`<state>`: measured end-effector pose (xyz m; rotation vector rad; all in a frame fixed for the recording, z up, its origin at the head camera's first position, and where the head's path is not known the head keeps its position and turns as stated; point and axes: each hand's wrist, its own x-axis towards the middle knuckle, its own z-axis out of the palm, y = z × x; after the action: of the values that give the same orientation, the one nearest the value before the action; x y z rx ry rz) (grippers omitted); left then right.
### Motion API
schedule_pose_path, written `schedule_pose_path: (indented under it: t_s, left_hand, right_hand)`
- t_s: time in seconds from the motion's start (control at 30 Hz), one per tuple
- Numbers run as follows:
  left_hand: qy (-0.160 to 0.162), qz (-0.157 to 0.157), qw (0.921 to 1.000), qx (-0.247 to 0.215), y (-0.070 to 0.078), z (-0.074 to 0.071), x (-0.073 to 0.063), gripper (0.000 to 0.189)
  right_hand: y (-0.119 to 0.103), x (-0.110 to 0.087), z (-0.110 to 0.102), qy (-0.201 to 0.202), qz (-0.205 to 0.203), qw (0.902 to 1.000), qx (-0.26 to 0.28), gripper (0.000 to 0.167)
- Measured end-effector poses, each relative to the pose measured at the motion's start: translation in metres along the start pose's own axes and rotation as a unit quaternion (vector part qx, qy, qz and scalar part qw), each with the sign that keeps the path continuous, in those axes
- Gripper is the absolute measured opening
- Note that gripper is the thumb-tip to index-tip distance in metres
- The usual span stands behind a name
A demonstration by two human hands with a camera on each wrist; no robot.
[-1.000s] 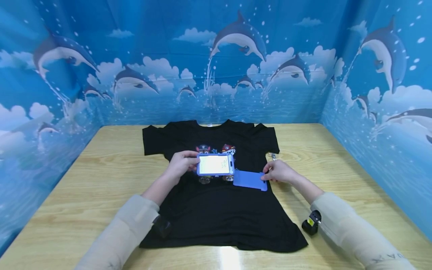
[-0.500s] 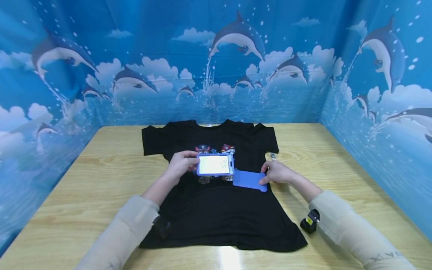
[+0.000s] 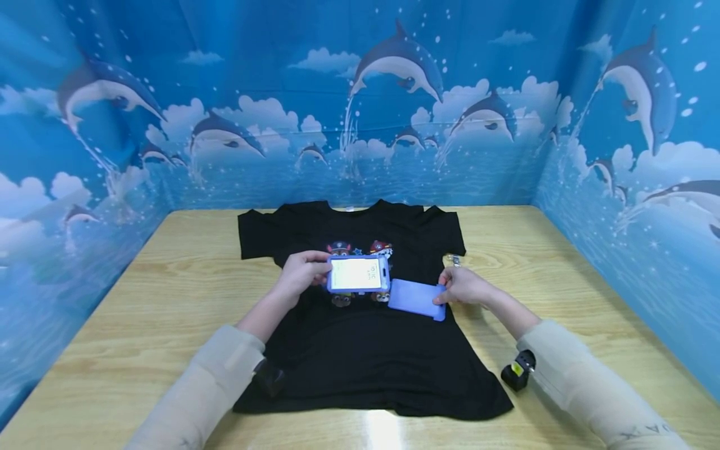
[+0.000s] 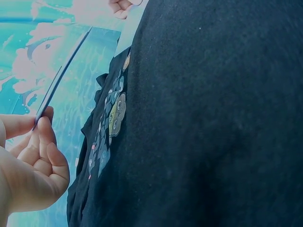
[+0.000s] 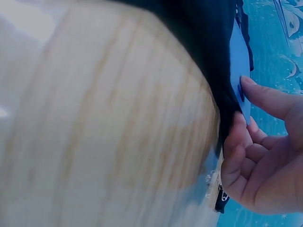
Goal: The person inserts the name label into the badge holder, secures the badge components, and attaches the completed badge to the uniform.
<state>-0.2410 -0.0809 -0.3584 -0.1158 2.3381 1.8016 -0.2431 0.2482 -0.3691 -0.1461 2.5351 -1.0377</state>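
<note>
My left hand (image 3: 304,275) pinches the left end of a blue badge holder (image 3: 385,275) with a white card (image 3: 355,275) in it. In the left wrist view the badge holder (image 4: 61,78) appears edge-on, raised above the cloth, between thumb and fingers. My right hand (image 3: 465,287) pinches the right end of a flat blue badge holder cover (image 3: 413,297), thumb on top. The right wrist view shows that cover (image 5: 240,56) low over the black fabric, fingertips beneath its edge. The cover's left end lies close beside the badge holder's lower right corner.
A black T-shirt (image 3: 360,362) with a cartoon print lies spread on the wooden table (image 3: 169,300). A small metal clip (image 3: 454,260) sits by its right sleeve, beyond my right hand. Dolphin-patterned curtains (image 3: 270,169) enclose the back and sides.
My right thumb has shifted onto the cover's top face, and the cover has tilted slightly. My left hand and the badge holder have stayed almost still.
</note>
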Motion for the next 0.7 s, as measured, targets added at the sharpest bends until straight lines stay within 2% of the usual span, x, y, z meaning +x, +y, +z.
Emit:
schedule_pose_path:
  t_s: [0.27,0.5,0.7]
  left_hand:
    - [-0.001,0.0,1.0,0.0,0.0,0.0,-0.001,0.035]
    - [0.009,0.002,1.0,0.0,0.0,0.0,0.0,0.034]
    - [0.005,0.002,1.0,0.004,-0.001,-0.001,0.001,0.035]
  right_hand:
    - [0.002,-0.002,-0.003,0.004,-0.001,0.9999,-0.015,0.028]
    - [0.004,-0.005,-0.011,0.002,-0.026,0.9992,-0.031,0.022]
    - [0.006,-0.008,-0.016,-0.029,-0.042,0.9983,0.029,0.018]
